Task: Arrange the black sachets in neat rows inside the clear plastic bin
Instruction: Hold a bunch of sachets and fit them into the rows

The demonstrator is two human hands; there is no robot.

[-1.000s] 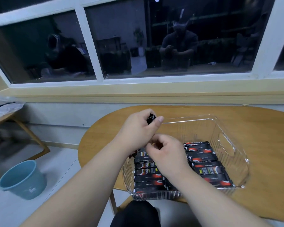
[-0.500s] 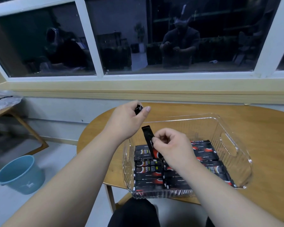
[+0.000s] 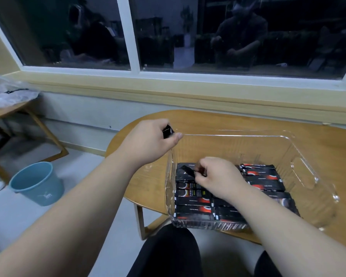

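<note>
the bin (image 3: 238,134) sits on the desk (image 3: 258,120) right in front of the person, within easy reach of both hands. its near half is already lined with sachets (image 3: 192,200) lying flat and side by side in rows, while the middle is hidden under the right forearm. the right hand (image 3: 220,176) is down inside the bin at the far end of the left row, low enough, i judge, to lay its piece flat beside its neighbours rather than drop it askew. its fingers (image 3: 203,173) are curled tight and pinch one sachet (image 3: 188,169) by an end. the sachet is tilted, and i cannot tell whether it touches the row or is just above it. the left hand (image 3: 148,142) hangs over the bin's far left corner, apart from the rows, probably as a supply held close for the other hand to draw from. its fingers (image 3: 162,125) are closed almost into a fist round a small black bundle (image 3: 168,131), of which only the top shows, so the count is unclear. the far half of the bin is bare, so the job looks about half done.
</note>
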